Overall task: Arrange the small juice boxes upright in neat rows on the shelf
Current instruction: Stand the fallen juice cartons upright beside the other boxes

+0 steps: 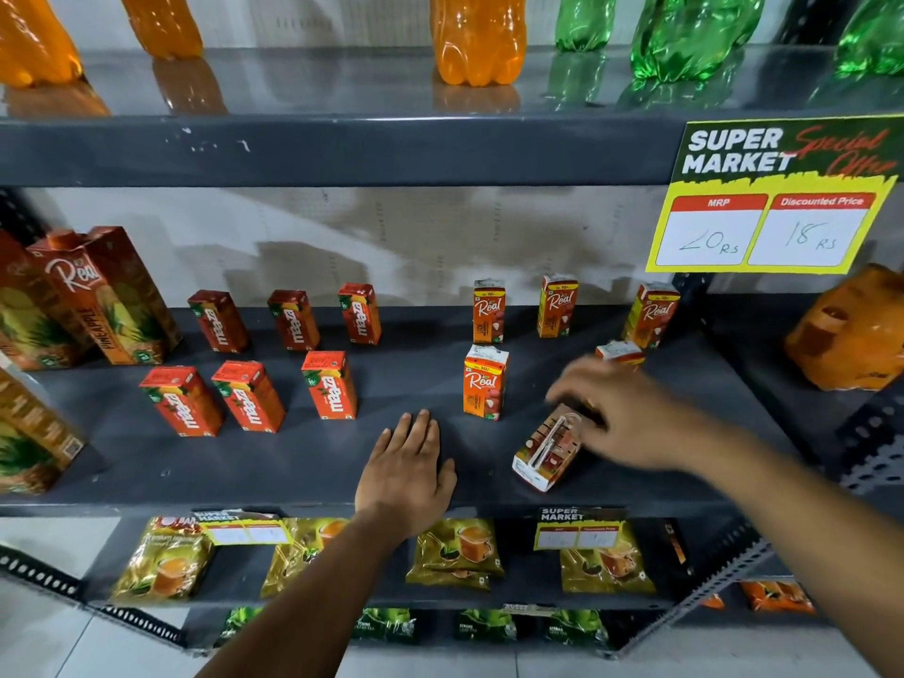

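Note:
On the dark grey shelf (293, 462), several red Maaza boxes (330, 384) stand upright in two rows at the left. To the right, Real juice boxes (485, 381) stand upright, three along the back (557, 305). One Real box (545, 450) lies tilted on its back near the front, straw side up. My right hand (631, 413) is over its far end, fingers touching or gripping it, blurred. Another Real box (619, 352) is partly hidden behind that hand. My left hand (408, 467) rests flat on the shelf with fingers apart, holding nothing.
Tall Real pineapple cartons (98, 296) stand at the left. A yellow price sign (778, 198) hangs from the upper shelf at right. Orange and green bottles (477, 39) stand above. Tea packets (455, 550) lie on the shelf below. An orange pack (851, 330) sits at far right.

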The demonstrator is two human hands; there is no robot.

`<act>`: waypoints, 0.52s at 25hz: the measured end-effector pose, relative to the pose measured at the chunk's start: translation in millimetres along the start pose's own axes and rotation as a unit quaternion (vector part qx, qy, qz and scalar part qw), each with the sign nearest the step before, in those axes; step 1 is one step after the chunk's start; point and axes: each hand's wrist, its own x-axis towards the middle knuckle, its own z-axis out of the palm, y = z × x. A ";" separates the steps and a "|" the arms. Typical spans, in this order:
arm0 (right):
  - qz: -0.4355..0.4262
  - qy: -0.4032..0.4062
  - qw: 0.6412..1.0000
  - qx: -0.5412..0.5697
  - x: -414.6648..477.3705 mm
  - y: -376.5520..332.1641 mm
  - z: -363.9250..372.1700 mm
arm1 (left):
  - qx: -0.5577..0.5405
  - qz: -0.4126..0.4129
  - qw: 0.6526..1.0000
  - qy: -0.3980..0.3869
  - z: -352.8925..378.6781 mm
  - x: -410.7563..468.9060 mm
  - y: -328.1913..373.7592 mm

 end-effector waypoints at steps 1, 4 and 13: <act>-0.038 -0.073 0.994 -0.071 -4.5 -5.9 18.6 | 0.001 0.002 1.000 0.000 0.4 0.4 -0.3; -0.056 -0.156 0.969 -0.182 3.1 0.7 55.0 | 0.004 0.002 1.000 -0.003 1.7 -1.1 -0.6; 0.297 0.329 0.860 0.255 33.1 -23.0 88.4 | 0.001 -0.001 1.000 -0.005 -1.3 -1.7 1.5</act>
